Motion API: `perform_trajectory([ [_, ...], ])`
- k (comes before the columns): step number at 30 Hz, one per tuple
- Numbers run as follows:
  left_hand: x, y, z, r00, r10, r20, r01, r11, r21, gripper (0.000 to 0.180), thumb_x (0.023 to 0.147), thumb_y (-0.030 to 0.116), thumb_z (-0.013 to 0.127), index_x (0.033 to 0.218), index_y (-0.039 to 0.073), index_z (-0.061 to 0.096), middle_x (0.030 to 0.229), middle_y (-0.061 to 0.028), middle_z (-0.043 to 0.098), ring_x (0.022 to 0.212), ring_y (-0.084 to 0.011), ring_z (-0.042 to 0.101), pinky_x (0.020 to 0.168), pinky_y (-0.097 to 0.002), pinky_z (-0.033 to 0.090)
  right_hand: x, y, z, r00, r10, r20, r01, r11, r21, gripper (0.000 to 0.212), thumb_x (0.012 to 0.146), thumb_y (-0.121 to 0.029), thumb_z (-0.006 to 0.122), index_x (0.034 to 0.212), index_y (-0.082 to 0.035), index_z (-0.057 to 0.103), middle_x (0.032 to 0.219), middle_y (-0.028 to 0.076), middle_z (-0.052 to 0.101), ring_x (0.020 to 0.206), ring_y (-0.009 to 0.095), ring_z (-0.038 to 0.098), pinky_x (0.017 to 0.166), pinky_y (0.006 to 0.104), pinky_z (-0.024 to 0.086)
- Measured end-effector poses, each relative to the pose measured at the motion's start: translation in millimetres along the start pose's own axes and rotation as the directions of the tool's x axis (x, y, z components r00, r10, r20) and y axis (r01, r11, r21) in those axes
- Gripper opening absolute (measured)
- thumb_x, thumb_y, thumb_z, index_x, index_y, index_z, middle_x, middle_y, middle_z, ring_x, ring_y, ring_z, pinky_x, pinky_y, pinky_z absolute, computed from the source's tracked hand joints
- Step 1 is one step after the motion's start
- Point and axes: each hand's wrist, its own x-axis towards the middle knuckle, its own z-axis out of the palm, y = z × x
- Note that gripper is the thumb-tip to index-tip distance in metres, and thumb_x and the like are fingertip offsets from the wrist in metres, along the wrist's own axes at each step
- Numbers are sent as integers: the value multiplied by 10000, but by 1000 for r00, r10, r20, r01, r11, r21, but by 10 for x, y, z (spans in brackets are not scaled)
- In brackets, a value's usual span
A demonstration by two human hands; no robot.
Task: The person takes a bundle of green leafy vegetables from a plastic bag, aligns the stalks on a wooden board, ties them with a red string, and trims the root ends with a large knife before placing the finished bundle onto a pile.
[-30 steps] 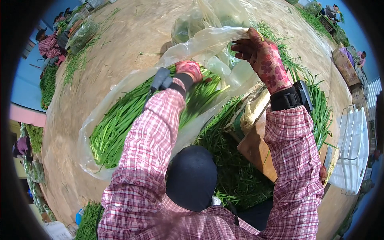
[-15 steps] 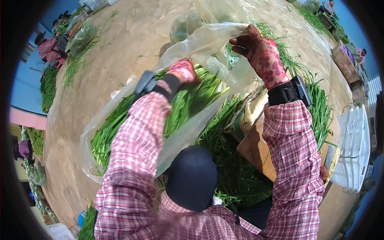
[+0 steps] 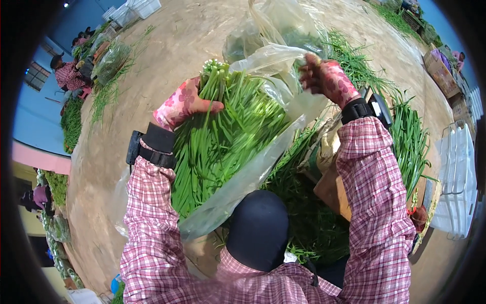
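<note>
My left hand point(image 3: 185, 104), in a pink flowered glove, is closed round the upper end of a bunch of garlic chives point(image 3: 217, 91) with pale cut ends at the top. Beneath and beside it, more long green leaves lie in an open clear plastic bag point(image 3: 228, 202) in front of my knee. My right hand point(image 3: 329, 80), gloved alike with darkened fingers, pinches the bag's far rim and keeps it raised. Part of the bag's left side is hidden by the bunch and my left arm.
Another filled clear bag point(image 3: 304, 38) stands just beyond. Loose greens point(image 3: 407, 147) lie to the right, beside a brown board point(image 3: 331, 192) and white plastic crates point(image 3: 453, 182). A dark-clad knee point(image 3: 258, 228) rises close in. Other people point(image 3: 68, 73) sit among greens at far left.
My left hand has come out from over the bag's contents and moved left, now lifting a bunch of garlic chives upright. My right hand has lowered a little with the bag's rim.
</note>
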Motion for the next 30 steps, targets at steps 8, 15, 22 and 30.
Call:
perform_trajectory([
  [8, 132, -28, 189, 979, 188, -78, -182, 980, 75, 627, 665, 233, 814, 1167, -31, 547, 912, -101, 662, 814, -165, 616, 748, -306, 496, -268, 499, 825, 939, -105, 328, 122, 992, -32, 565, 796, -385, 728, 1193, -25, 551, 835, 30, 644, 657, 74, 581, 534, 219, 429],
  [15, 178, -14, 369, 978, 103, -181, -127, 984, -127, 583, 673, 148, 801, 1172, -13, 548, 931, -65, 662, 783, -130, 609, 723, -285, 503, 4, 740, 1139, 996, -92, 2, 92, 994, 58, 402, 745, -232, 774, 1058, -19, 639, 787, 41, 642, 627, 94, 544, 531, 257, 416],
  [22, 87, 2, 258, 990, -49, -131, -15, 895, -446, 474, 676, 100, 784, 1088, -25, 587, 880, -75, 661, 691, -137, 622, 623, -275, 514, 0, 738, 1108, 967, -104, 234, 107, 994, 1, 399, 770, -250, 763, 1070, -27, 625, 811, 39, 629, 627, 82, 541, 532, 254, 426],
  [30, -233, -182, 79, 965, 62, -255, -194, 825, -531, 441, 674, 63, 779, 1073, -9, 606, 902, -57, 661, 756, -141, 624, 670, -263, 504, 477, 1396, 968, 978, -209, 6, 175, 800, -574, 191, 748, -162, 701, 827, 7, 662, 689, 128, 636, 651, 190, 614, 596, 332, 486],
])
